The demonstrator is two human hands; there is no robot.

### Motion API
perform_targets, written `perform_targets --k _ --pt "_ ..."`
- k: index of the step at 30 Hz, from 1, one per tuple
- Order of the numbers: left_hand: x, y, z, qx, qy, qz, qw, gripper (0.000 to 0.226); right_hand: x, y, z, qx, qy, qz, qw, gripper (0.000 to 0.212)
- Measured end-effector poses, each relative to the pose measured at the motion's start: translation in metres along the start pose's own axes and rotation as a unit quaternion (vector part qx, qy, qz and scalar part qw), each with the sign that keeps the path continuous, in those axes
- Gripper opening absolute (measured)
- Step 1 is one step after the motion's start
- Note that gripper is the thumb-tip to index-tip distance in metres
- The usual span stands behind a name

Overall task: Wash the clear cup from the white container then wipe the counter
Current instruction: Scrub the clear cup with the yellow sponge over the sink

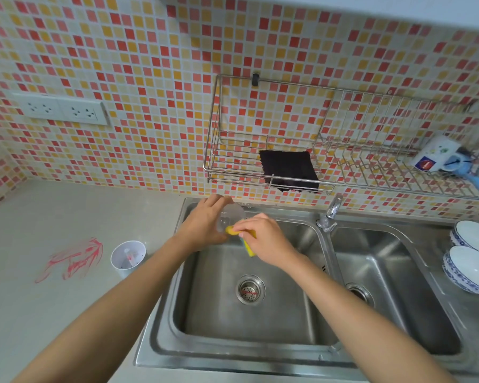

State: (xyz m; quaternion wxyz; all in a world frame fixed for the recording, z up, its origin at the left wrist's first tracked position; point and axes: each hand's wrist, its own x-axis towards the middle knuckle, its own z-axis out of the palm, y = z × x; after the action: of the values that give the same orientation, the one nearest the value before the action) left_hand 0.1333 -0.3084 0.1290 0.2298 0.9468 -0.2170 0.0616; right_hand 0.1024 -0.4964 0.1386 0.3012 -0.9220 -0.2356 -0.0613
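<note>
Two bare arms reach over the left basin of the steel sink (227,324). The left grip (205,225) is curled round the clear cup (232,217) and holds it tilted in the air above the basin's back left corner, near the back edge of the surface (67,211). The cup is thin, see-through and almost colourless, so the steel rim and the fingers show through its wall. Which way its mouth faces I cannot tell.

The right grip (263,239) pinches a yellow sponge (250,251), fingers and thumb closed on it. One end of the sponge touches the cup's lower side, and the other end hangs below the palm.

The white container (127,258) stands upright on the surface, just beside the sink's left rim, with small things inside. Red scribbled marks (72,261) lie on the surface to its left, well apart from the sink.
</note>
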Motion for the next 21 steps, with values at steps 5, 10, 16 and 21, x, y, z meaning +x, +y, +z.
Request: perform_targets --k 5,10,16,21 --pt "0.000 0.002 -0.001 0.000 0.003 0.010 1.000 0.084 -0.003 0.006 0.006 -0.125 0.061 -0.060 0.988 0.028" --pt "0.002 0.003 -0.004 0.025 0.014 0.022 0.999 0.080 -0.014 -0.005 0.013 -0.129 0.056 -0.064 0.988 0.029" --pt "-0.006 -0.003 0.005 -0.021 0.022 -0.018 0.999 0.086 -0.011 -0.004 -0.011 -0.048 0.025 0.026 0.998 0.026" --pt "-0.007 -0.010 -0.003 -0.054 0.014 -0.058 0.997 0.089 0.027 -0.032 -0.057 0.109 0.189 0.082 0.973 0.015"
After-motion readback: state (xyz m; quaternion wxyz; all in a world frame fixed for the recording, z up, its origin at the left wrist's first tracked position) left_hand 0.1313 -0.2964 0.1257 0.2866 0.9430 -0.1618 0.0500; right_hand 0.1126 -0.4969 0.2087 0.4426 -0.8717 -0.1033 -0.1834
